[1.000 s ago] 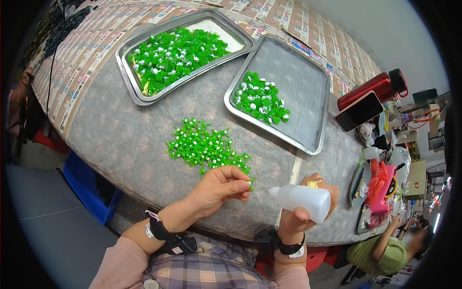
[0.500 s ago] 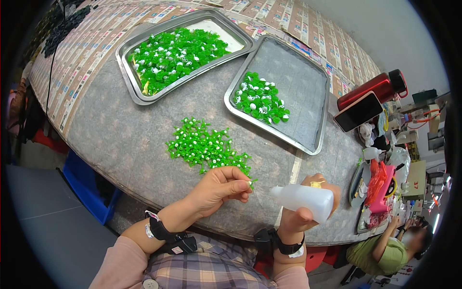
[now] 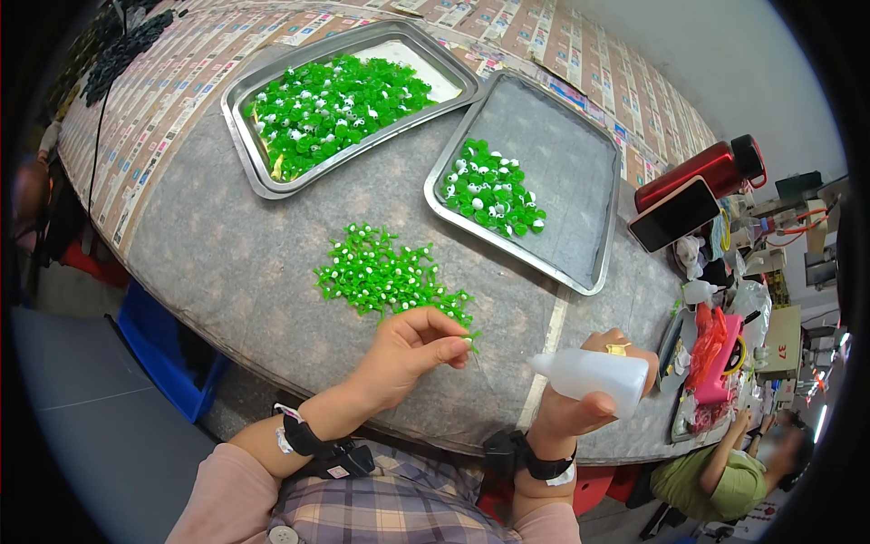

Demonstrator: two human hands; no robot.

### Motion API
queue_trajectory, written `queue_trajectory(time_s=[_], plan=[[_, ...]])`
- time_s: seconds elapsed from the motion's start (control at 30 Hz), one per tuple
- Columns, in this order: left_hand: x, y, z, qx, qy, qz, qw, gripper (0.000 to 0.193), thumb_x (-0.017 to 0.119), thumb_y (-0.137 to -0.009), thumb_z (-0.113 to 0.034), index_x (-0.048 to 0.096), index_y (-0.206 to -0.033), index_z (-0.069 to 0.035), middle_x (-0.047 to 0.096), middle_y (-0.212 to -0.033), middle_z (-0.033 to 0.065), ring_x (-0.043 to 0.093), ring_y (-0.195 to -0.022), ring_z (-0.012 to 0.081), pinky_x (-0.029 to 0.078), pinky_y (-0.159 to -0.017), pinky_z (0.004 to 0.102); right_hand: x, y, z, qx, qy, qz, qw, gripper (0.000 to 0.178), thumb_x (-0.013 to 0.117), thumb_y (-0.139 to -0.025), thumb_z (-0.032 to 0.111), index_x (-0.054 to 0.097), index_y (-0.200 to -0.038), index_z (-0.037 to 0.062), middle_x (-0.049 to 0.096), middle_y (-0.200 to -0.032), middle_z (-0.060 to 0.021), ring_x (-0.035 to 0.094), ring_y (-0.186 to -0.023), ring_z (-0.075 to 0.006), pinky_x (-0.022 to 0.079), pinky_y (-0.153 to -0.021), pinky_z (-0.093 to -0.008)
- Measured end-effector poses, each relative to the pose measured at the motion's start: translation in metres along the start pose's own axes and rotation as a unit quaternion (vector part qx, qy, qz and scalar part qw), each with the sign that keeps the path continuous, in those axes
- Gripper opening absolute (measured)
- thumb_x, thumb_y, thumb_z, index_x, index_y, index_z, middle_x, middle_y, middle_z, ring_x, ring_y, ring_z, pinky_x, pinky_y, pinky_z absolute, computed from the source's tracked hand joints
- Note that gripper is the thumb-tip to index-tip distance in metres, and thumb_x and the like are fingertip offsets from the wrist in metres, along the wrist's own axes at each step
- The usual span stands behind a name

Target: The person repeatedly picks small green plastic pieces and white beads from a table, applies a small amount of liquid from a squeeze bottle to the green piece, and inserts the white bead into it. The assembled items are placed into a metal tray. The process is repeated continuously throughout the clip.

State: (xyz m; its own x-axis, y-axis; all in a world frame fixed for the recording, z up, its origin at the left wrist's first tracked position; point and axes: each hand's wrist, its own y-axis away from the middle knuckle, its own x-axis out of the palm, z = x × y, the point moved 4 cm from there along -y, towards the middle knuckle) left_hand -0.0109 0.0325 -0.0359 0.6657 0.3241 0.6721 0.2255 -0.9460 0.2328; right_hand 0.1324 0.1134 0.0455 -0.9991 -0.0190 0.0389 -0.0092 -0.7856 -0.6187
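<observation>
My left hand (image 3: 408, 358) pinches a small green plastic piece (image 3: 473, 343) with a white spot between thumb and forefinger. A loose heap of similar green and white pieces (image 3: 381, 272) lies on the table just beyond it. My right hand (image 3: 566, 417) is wrapped round a translucent white squeeze bottle (image 3: 598, 376). The bottle is tilted nearly flat, its narrow nozzle pointing left toward the pinched piece, with a gap between them. Some fingers of the right hand are hidden behind the bottle.
Beyond the heap, a metal tray (image 3: 263, 186) holds many green and white parts; a second tray (image 3: 594, 286) holds a smaller cluster. At the right are a red flask (image 3: 693, 172), a phone (image 3: 673, 215), a pink container (image 3: 720, 363) and a person in green (image 3: 725, 476).
My right hand has drawn the bottle a little to the right, widening the gap from nozzle to piece. My left hand has barely shifted and keeps its pinch.
</observation>
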Motion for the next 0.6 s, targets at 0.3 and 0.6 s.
queue_trajectory(time_s=[0.3, 0.6], plan=[[0.0035, 0.0035, -0.0073, 0.109, -0.071, 0.010, 0.991, 0.012, 0.056, -0.073, 0.005, 0.055, -0.083, -0.002, 0.054, -0.084, 0.0079, 0.054, -0.075, 0.0146, 0.049, -0.066, 0.0277, 0.0023, 0.0005, -0.0052, -0.022, 0.016, 0.079, 0.996, 0.065, 0.063, -0.059, 0.057, 0.043, -0.083, 0.0009, 0.039, -0.068, -0.0042, 0.043, -0.054, -0.0170, 0.034, -0.048, -0.0282], [0.0034, 0.0045, -0.0083, 0.118, -0.068, 0.011, 0.991, 0.012, 0.056, -0.073, 0.005, 0.055, -0.083, -0.001, 0.054, -0.085, 0.0085, 0.054, -0.075, 0.0148, 0.049, -0.066, 0.0276, 0.0020, 0.0024, -0.0059, -0.013, -0.004, 0.067, 0.998, 0.061, 0.065, -0.061, 0.051, 0.044, -0.087, 0.0003, 0.042, -0.074, -0.0055, 0.044, -0.060, -0.0168, 0.037, -0.052, -0.0283]])
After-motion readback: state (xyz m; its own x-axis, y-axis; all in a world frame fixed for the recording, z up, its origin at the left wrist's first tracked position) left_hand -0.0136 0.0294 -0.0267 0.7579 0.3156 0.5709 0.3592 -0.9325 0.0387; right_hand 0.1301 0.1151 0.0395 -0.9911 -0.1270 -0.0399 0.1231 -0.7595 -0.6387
